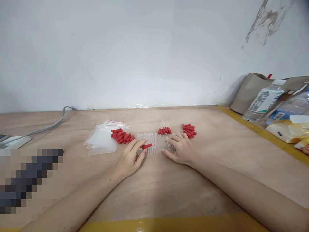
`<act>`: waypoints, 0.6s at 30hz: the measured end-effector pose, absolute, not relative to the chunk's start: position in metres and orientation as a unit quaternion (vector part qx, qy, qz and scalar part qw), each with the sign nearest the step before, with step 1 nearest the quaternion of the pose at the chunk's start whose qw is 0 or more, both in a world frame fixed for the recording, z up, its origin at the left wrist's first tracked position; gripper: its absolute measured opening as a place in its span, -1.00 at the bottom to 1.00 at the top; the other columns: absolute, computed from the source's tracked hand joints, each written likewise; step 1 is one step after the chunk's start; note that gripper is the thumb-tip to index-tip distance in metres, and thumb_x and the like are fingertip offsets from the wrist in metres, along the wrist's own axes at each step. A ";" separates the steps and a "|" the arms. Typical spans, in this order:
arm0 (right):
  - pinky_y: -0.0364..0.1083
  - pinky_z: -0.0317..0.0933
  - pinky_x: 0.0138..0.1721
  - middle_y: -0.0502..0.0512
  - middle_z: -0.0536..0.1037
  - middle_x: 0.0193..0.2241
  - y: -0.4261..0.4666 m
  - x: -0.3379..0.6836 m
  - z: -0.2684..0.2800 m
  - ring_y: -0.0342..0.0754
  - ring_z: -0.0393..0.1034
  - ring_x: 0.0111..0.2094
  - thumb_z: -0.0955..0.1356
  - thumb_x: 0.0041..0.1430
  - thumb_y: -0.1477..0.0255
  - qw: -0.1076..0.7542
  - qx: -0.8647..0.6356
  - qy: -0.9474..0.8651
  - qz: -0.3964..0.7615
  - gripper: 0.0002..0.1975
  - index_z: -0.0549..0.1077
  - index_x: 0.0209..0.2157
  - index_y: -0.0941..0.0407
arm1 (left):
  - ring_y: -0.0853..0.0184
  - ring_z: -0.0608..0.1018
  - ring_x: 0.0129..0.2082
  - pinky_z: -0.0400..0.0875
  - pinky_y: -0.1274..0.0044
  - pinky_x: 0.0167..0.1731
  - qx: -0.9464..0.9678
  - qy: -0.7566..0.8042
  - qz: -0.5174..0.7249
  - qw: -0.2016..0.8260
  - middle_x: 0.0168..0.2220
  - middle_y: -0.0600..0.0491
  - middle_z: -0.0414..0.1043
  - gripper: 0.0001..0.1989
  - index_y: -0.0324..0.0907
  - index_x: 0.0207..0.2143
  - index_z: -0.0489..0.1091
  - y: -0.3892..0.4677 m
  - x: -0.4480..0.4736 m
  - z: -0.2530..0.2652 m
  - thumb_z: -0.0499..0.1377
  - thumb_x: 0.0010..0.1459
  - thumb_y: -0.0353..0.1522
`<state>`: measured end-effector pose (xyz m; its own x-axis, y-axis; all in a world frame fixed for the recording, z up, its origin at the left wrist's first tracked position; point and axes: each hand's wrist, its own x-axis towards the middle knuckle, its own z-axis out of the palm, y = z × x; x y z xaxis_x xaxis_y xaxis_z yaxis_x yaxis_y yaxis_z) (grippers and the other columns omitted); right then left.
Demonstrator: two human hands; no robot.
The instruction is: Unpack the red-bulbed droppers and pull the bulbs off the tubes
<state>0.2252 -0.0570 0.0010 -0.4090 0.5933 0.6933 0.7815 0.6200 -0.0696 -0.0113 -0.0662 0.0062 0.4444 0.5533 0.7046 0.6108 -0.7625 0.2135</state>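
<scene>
A row of clear thin glass tubes (152,143) lies side by side on the wooden table, between my two hands. At its left end is my left hand (131,158), fingers curved, with one red rubber dropper bulb (147,146) sticking out between thumb and index finger over the tubes. My right hand (180,149) rests with fingers apart on the row's right end, covering part of it. Behind the row lie several tubes with red bulbs fitted (164,130). Loose red bulbs form one pile at the left (122,136) and another at the right (189,130).
Clear plastic bags (103,138) lie left of the bulbs. A grey cable (53,125) runs along the far left. At the right, beyond yellow tape (260,128), stand a plastic bottle (264,100), a beige bag (245,93) and packets. A white wall rises behind.
</scene>
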 end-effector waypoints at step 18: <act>-0.03 -0.02 -0.23 0.03 0.51 -0.47 -0.051 0.245 0.017 -0.10 0.28 -0.39 0.28 0.12 0.32 0.431 -0.398 -0.807 -0.072 -0.80 0.51 -0.30 0.05 | 0.26 0.39 -0.18 0.29 0.40 -0.15 -0.861 -0.350 -0.368 0.005 -0.22 -0.01 0.38 -0.77 -0.18 -0.17 0.31 -0.047 0.040 0.030 0.09 0.09 -0.33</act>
